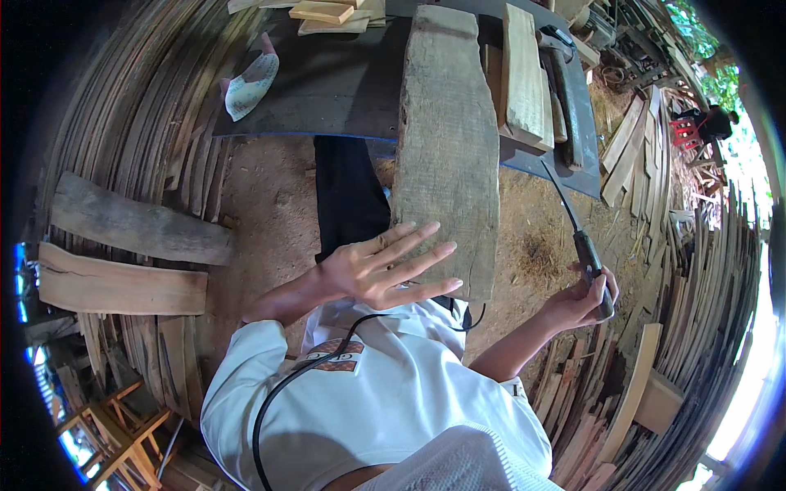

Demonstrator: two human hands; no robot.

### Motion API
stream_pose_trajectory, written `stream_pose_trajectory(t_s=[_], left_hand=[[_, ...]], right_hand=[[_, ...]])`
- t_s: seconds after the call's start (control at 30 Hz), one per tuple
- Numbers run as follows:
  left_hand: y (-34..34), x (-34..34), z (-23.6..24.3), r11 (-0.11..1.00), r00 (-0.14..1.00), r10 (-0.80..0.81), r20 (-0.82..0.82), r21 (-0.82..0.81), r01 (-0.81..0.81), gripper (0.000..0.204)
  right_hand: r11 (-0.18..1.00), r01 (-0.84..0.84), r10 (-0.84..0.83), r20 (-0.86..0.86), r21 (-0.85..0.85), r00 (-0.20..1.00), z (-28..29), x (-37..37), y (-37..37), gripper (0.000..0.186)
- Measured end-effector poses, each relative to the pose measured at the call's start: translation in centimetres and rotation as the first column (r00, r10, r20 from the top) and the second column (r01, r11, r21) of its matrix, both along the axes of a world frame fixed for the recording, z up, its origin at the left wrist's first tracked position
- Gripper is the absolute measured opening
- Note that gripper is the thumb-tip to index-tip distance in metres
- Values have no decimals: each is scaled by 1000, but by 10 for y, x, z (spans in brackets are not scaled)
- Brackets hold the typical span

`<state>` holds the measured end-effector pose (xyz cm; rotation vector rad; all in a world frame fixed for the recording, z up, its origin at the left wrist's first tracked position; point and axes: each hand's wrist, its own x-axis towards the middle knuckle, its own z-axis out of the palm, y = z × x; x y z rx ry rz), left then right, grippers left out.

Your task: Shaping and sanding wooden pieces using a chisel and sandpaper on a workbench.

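Observation:
A long, weathered plank (446,147) lies lengthwise toward me, its far part on the dark table (344,82) and its near end jutting past the edge. My left hand (385,266) lies over the plank's near left side, palm down, fingers stretched and spread. Off to the right, my right hand (591,296) is wrapped round the dark handle of a narrow-bladed hand saw (567,203). The saw's blade points up and away from me, apart from the plank. Its teeth are too small to make out.
Beside the plank lie a pale board (524,78) and a hammer (565,106). A crumpled pale patterned piece (252,86) rests at the table's left. Stacked wood strips (123,106) line the left, more strips (696,311) the right. Someone sits far right near a red chair (686,132).

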<state>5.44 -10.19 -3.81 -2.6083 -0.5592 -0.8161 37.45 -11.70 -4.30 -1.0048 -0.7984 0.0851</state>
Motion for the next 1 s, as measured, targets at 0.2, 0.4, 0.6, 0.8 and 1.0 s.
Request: stream_pose_trajectory(t_s=[0.2,0.4,0.6,0.8,1.0], left_hand=[[4,-33,20,997,983,-32,181,-63,44,45],[9,-127,32,988,915,-100,392,-69,137,29],[15,-186,20,967,764,206,611,-8,-254,16],[22,-251,-38,948,688,276,671,-73,-309,11],[4,-237,-76,865,571,490,659,-288,-410,8]], right_hand=[[1000,-5,5,-25,20,1000,5,-4,7,23],[999,-31,32,-49,5,998,-4,-6,18,21],[989,-136,130,-105,-56,986,7,-31,34,18],[980,-179,171,-96,-83,981,2,-31,46,18],[963,-248,236,-114,-108,965,-1,-46,56,20]])
